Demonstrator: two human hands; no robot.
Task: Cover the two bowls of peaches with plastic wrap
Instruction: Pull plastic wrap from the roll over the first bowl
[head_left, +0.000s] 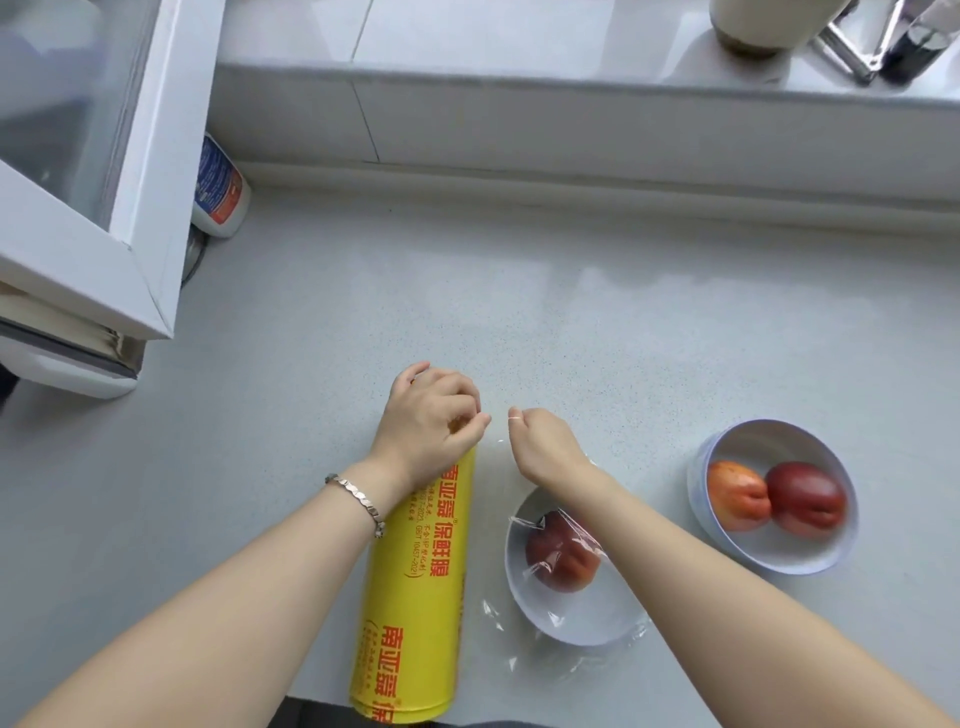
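A yellow roll of plastic wrap lies lengthwise on the grey counter. My left hand grips its far end. My right hand is just to the right, fingers pinched on the thin edge of clear film that runs from the roll. The film lies loosely over the near white bowl, which holds one red peach. My right forearm crosses above that bowl. A second white bowl at the right holds two peaches and has no film over it.
A white cabinet door hangs out at the upper left, with a white bottle lying behind it. A raised ledge at the back carries a jar and bottles at the far right.
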